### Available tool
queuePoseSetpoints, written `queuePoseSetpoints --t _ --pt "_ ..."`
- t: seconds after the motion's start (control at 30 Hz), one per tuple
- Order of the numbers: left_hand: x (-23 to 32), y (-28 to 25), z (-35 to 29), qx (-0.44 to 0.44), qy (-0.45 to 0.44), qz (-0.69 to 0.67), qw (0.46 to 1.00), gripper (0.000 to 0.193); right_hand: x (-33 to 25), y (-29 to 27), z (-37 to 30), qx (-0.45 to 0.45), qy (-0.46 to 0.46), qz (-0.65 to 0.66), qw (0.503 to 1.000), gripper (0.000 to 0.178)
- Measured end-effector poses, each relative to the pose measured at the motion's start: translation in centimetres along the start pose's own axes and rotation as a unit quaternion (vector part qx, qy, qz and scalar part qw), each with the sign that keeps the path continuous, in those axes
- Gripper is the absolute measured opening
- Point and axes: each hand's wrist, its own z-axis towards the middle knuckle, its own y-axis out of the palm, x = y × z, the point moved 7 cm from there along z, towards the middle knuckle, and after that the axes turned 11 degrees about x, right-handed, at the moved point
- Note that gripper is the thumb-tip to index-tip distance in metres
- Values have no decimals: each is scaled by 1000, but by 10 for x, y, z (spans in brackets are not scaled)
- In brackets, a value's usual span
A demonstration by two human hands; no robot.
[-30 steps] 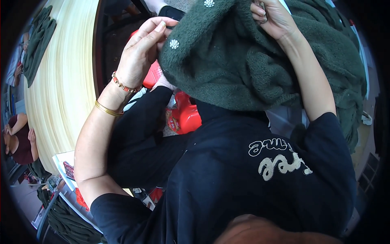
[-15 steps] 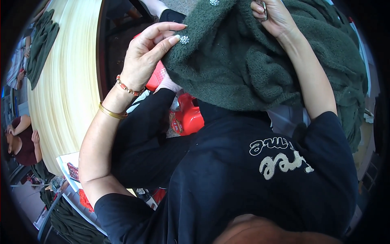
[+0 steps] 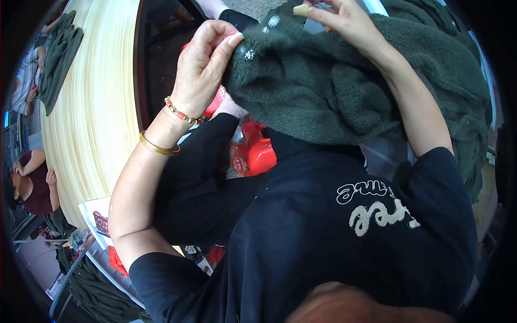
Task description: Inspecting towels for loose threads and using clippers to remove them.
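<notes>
A dark green fuzzy cardigan [image 3: 307,91] lies bunched over my lap and spreads off to the right. My left hand [image 3: 207,56] pinches its edge between thumb and fingers, right beside a sparkly round button [image 3: 249,54]. Farther along the same edge a second sparkly button [image 3: 273,21] looks smeared by motion. Above the cloth at the top of the view is my right hand [image 3: 347,21], fingers curled and thumb pointing left. What it holds is hidden; the picture's top edge cuts off part of its fingers.
To my left runs a long pale wood table [image 3: 91,86] with a dark edge and a green garment [image 3: 60,62] on it. Another person [image 3: 37,180] sits beyond it. A red plastic stool [image 3: 258,151] stands below the cloth. More green garments [image 3: 99,290] are piled lower left.
My right hand has moved left along the cardigan's edge and turned, so the metal piece seen in it earlier no longer shows. My left hand has shifted slightly right and its fingers have curled in.
</notes>
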Motion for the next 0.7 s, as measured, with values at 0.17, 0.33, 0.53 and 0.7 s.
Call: queuePoseSetpoints --t 0.17,0.33,0.53,0.7 --pt "-5 4 -2 -4 9 13 1000 12 4 36 -22 -170 32 30 984 28" --pt "-6 7 -1 -2 -15 -34 999 14 -26 46 -31 -280 -202 122 930 30" --pt "-9 11 -4 -44 -42 -33 998 15 -34 49 -43 -203 -442 -72 871 30" --pt "-11 13 -7 -46 -56 -70 995 16 -26 52 -35 -182 -373 -115 902 30"
